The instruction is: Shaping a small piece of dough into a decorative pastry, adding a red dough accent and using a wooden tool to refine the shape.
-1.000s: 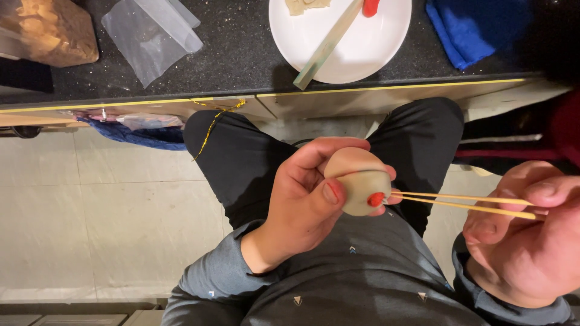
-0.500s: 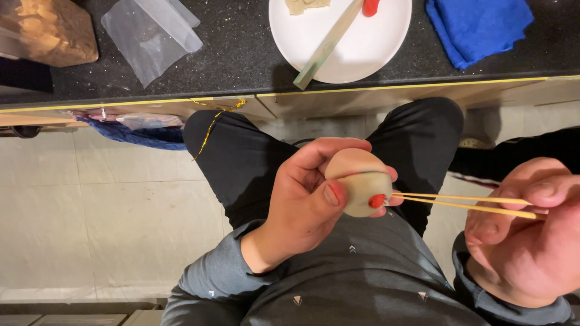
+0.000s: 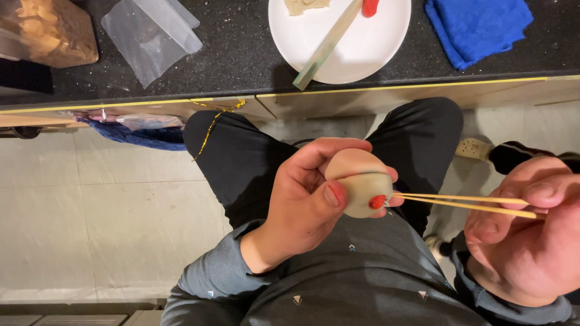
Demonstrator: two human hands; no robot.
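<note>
Beige dough ball [image 3: 360,188] held in left hand [image 3: 302,208] grip; 2 wooden chopsticks [image 3: 465,203] pinched in right hand [image 3: 522,232], tips touching red piece [image 3: 377,201].

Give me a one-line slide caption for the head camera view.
Left hand grips a beige dough ball while the right hand holds chopsticks at a small red piece on it.
</note>
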